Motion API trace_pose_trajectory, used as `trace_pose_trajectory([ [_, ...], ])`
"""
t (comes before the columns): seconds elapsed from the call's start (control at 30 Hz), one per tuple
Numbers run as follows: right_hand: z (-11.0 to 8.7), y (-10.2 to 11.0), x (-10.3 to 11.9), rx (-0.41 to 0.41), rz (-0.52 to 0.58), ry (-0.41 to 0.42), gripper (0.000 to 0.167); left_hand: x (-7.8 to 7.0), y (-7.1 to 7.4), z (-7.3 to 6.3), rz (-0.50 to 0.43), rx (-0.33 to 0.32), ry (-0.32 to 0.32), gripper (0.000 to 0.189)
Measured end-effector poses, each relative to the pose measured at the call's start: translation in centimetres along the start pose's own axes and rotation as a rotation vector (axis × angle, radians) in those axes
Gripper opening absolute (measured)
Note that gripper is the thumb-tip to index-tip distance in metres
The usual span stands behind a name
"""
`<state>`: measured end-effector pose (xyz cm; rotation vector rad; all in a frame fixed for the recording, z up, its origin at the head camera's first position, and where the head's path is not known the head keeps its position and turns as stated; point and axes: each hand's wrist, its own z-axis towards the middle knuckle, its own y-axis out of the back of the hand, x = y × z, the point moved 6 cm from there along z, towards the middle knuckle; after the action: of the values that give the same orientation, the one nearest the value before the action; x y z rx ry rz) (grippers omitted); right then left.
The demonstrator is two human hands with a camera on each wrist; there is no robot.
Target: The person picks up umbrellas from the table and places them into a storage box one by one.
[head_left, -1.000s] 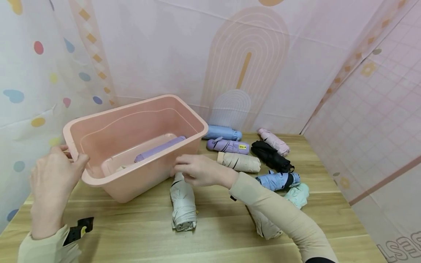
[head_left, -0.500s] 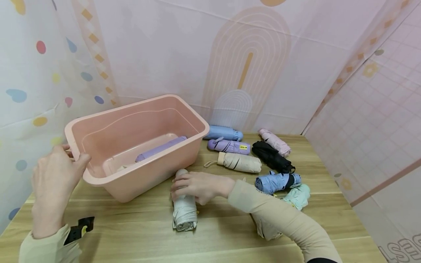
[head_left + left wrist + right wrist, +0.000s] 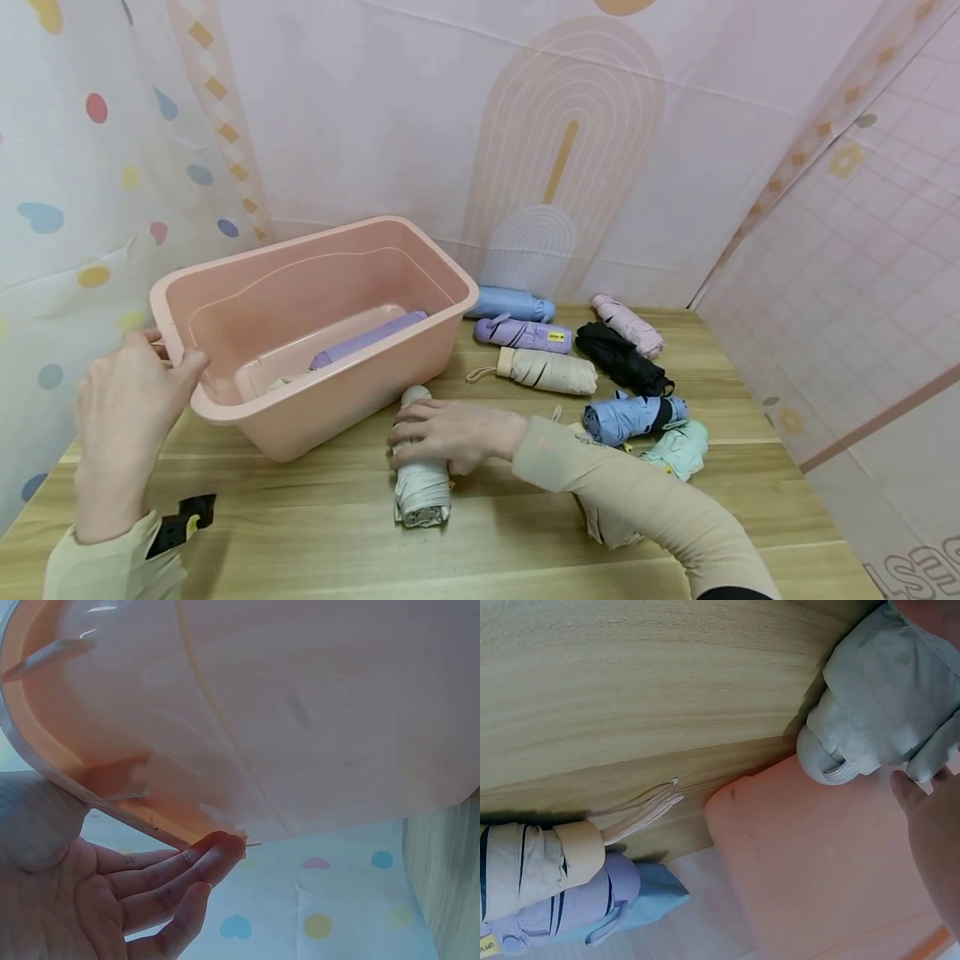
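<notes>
- Two hands of ours are at work: our left hand (image 3: 131, 408) pinches the tub (image 3: 337, 408) by its rim, and our right hand (image 3: 457, 433) grasps the gray umbrella (image 3: 422, 492).
- We see the left thumb over the rim and the left fingers reaching under its outer edge.
- We have the right fingers curled over the gray umbrella, which lies on the table (image 3: 300, 533) directly under that hand. Its far end is by the tub's near wall; we cannot tell whether they touch.
- We see the tub standing beyond and between our hands. Inside, to the right of the left hand, lie a purple roll (image 3: 367, 339) and a pale thing (image 3: 279, 383), mostly hidden by the near wall.
- Past the right hand and to its right, we find three side by side: the beige umbrella (image 3: 551, 372) nearest, then the purple umbrella (image 3: 517, 333), then the blue umbrella (image 3: 510, 304).
- Farther right of that hand, we see the pink umbrella (image 3: 628, 325) just beyond the black umbrella (image 3: 618, 358).
- Nearer our right sleeve (image 3: 637, 492) are the banded umbrella (image 3: 626, 417) and the mint umbrella (image 3: 682, 450); the sleeve partly hides another folded umbrella (image 3: 607, 525).
</notes>
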<state>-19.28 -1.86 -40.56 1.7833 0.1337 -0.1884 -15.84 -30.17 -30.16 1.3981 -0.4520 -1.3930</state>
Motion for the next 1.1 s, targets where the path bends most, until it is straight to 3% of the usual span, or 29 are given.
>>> trace_pose_trajectory([
  [1.1, 0.23, -0.06, -0.19, 0.068, -0.034, -0.060, 0.067, -0.11, 0.12, -0.04, 0.010, 0.002, 0.000, 0.059],
])
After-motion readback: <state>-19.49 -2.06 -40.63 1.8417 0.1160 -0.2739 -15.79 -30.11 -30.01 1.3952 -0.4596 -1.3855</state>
